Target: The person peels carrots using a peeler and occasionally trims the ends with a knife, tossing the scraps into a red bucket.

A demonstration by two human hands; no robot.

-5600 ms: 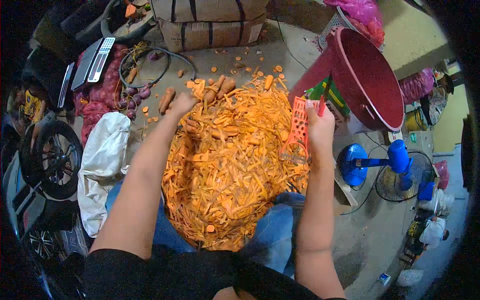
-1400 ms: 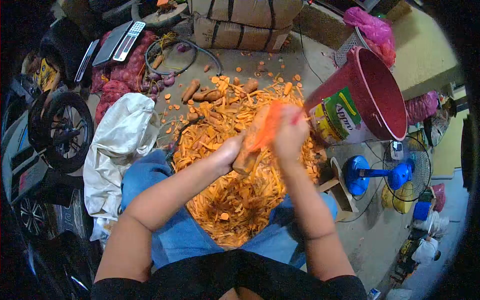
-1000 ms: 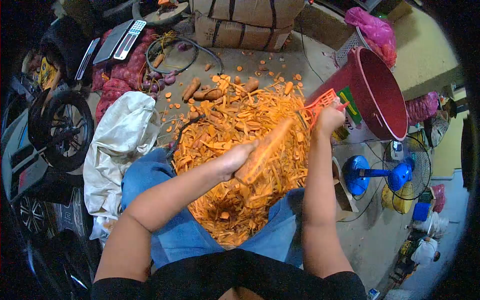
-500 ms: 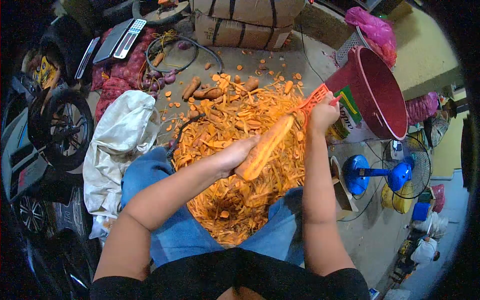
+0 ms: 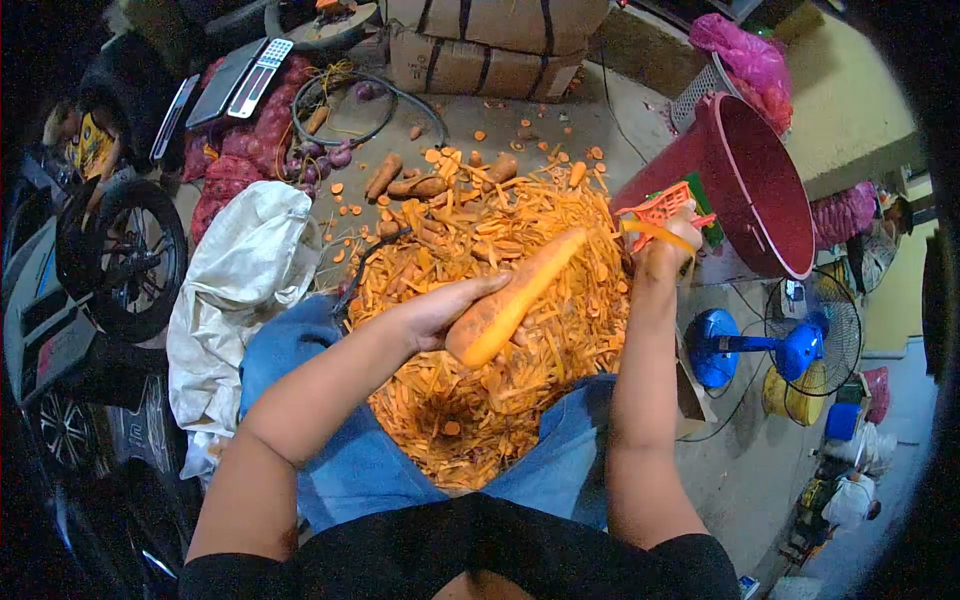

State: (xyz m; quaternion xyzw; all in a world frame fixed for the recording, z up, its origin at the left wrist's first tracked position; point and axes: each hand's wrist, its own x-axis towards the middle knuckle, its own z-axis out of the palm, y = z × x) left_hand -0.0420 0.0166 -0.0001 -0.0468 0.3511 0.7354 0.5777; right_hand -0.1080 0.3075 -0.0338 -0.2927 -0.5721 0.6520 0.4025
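My left hand [image 5: 450, 308] is wrapped round the thick end of a large carrot [image 5: 520, 300], which points up and to the right, with orange flesh bared along one side and darker skin on the other. In my right hand [image 5: 672, 238] is an orange-red plastic peeler [image 5: 662, 207], held off the carrot's tip. A strip of peel hangs by that hand. Beneath both hands a wide heap of carrot peelings [image 5: 470, 240] spreads between my knees. Several whole carrots [image 5: 415, 186] lie at its far edge.
At the right a large red bucket [image 5: 700, 150] leans over, near a blue fan [image 5: 800, 350]. A white sack [image 5: 240, 290] lies at my left, by net bags of onions [image 5: 235, 165] and a motorbike wheel [image 5: 130, 255]. Cardboard boxes [image 5: 485, 60] stand beyond.
My right hand with the peeler has moved off the carrot, to the right and slightly down. The carrot has turned in my left hand, showing a smoother orange side.
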